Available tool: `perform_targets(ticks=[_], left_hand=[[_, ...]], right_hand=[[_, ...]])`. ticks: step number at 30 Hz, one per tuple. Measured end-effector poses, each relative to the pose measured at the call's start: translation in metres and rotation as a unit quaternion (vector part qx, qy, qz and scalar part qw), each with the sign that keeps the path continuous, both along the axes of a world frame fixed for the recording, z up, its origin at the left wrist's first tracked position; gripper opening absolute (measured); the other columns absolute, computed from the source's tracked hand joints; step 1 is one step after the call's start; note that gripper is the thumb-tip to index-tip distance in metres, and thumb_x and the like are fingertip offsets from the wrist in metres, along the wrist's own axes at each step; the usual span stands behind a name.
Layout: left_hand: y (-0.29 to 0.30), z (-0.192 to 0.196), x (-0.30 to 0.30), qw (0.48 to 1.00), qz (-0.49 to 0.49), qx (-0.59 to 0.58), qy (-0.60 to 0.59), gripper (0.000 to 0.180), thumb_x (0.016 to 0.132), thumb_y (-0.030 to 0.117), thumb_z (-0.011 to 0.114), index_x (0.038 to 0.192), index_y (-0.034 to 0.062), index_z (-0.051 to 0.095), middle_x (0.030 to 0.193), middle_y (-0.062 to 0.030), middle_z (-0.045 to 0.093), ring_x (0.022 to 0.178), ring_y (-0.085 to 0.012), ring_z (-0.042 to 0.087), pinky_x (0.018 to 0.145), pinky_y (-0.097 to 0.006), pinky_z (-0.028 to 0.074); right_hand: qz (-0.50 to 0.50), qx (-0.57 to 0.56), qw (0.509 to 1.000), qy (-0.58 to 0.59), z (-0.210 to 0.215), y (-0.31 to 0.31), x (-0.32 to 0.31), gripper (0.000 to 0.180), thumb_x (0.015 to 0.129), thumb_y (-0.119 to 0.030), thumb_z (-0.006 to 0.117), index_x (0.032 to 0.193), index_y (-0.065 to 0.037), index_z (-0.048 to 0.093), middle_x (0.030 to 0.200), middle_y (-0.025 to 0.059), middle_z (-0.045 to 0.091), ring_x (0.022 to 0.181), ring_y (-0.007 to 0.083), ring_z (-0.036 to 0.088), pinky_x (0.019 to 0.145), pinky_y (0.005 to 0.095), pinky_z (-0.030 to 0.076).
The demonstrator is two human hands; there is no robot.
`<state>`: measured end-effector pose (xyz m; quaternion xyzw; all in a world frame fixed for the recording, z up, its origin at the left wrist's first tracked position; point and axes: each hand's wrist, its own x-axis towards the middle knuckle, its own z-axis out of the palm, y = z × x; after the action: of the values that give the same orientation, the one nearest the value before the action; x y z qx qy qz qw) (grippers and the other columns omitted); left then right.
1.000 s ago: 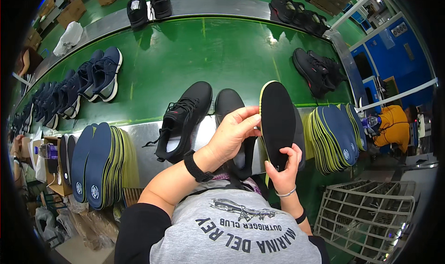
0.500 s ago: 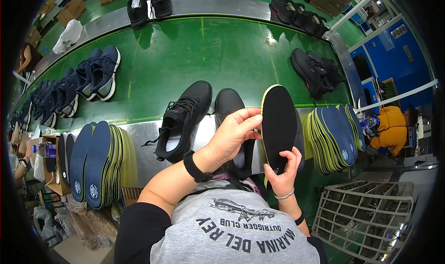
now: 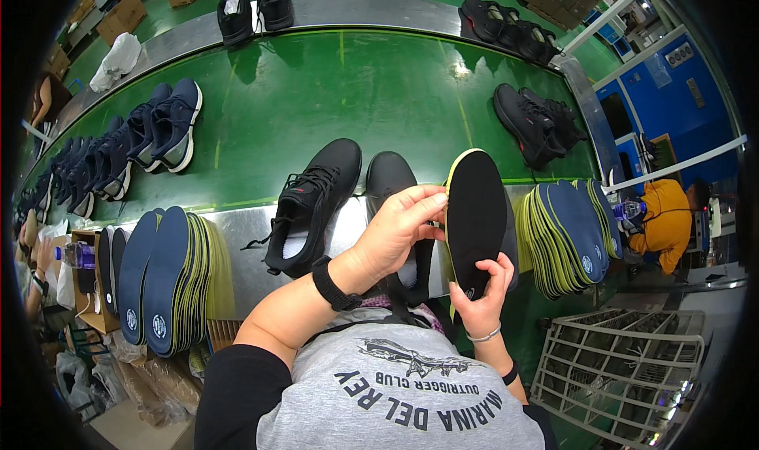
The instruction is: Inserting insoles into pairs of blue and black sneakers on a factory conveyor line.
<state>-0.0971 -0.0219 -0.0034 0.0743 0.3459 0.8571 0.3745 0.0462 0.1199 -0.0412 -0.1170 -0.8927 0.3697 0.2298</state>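
Factory line: green belt (image 3: 356, 86) with a steel edge (image 3: 237, 237) in front of you, dark shoes scattered along it. Your right hand (image 3: 484, 296) holds the black insole (image 3: 474, 217) by its heel end, fingers wrapped around the lower edge, the insole upright above the steel edge. Your left hand (image 3: 399, 229) pinches its left rim near the middle, thumb and fingertips closed on it. Just behind sit two black shoes: one (image 3: 312, 205) to the left, laced, and one (image 3: 391, 181) partly hidden by your left hand.

Insole looks light, thin and bendy, foam with a yellow-green edge; not fragile, not slick. Grip at heel plus mid-rim suits it; holding one end alone would likely let it flop. Insole stacks stand left (image 3: 162, 280) and right (image 3: 569, 233).
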Motion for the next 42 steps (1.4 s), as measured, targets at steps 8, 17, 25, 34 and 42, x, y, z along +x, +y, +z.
perform_targets(ticks=[8,17,25,34,42], left_hand=[[-0.002,0.001,0.002,1.0,-0.003,-0.007,0.006,0.024,0.086,0.025,0.05,0.097,0.0043,0.055,0.081,0.0,0.058,0.075,-0.0067,0.054,0.065,-0.022,0.044],[-0.003,-0.017,-0.004,0.986,-0.1,0.094,0.098,0.105,0.058,0.02,0.077,0.135,0.0108,0.006,0.122,-0.0139,0.042,0.11,-0.0231,0.045,0.094,-0.035,0.034],[0.016,-0.021,0.006,0.996,0.053,0.027,0.064,0.056,0.07,0.02,0.07,0.113,0.0061,0.038,0.098,-0.0095,0.053,0.092,-0.0191,0.053,0.08,-0.031,0.043],[-0.007,-0.097,-0.007,0.668,0.087,-0.418,0.609,0.027,0.068,0.015,0.064,0.092,0.0057,0.056,0.093,-0.0114,0.056,0.087,-0.0285,0.051,0.076,-0.036,0.043],[0.012,-0.093,-0.001,0.707,0.111,-0.422,0.556,0.02,0.073,0.018,0.061,0.087,0.0047,0.057,0.072,-0.0131,0.059,0.071,-0.03,0.057,0.065,-0.037,0.044]], right_hand=[[-0.002,0.006,1.0,-0.003,0.0,-0.001,0.004,0.051,0.052,-0.012,0.072,0.095,-0.007,0.045,0.108,0.0164,0.033,0.104,0.0306,0.036,0.091,0.0373,0.03],[0.149,-0.177,0.973,-0.015,0.019,-0.004,-0.001,0.026,0.063,-0.018,0.063,0.08,-0.002,0.054,0.102,0.0162,0.042,0.095,0.0252,0.044,0.085,0.0336,0.035],[0.148,-0.034,0.982,-0.112,0.036,-0.013,-0.027,0.034,0.069,-0.018,0.065,0.094,-0.002,0.048,0.097,0.018,0.047,0.098,0.0324,0.045,0.086,0.0359,0.035],[0.099,-0.348,0.822,-0.439,0.066,0.023,0.017,0.02,0.076,-0.02,0.061,0.078,0.0,0.059,0.069,-0.002,0.052,0.065,0.005,0.047,0.056,0.0212,0.037],[0.12,0.229,0.886,-0.386,-0.008,-0.029,-0.043,0.027,0.072,-0.028,0.051,0.068,-0.004,0.06,0.074,0.0146,0.055,0.065,0.0315,0.056,0.06,0.0402,0.044]])
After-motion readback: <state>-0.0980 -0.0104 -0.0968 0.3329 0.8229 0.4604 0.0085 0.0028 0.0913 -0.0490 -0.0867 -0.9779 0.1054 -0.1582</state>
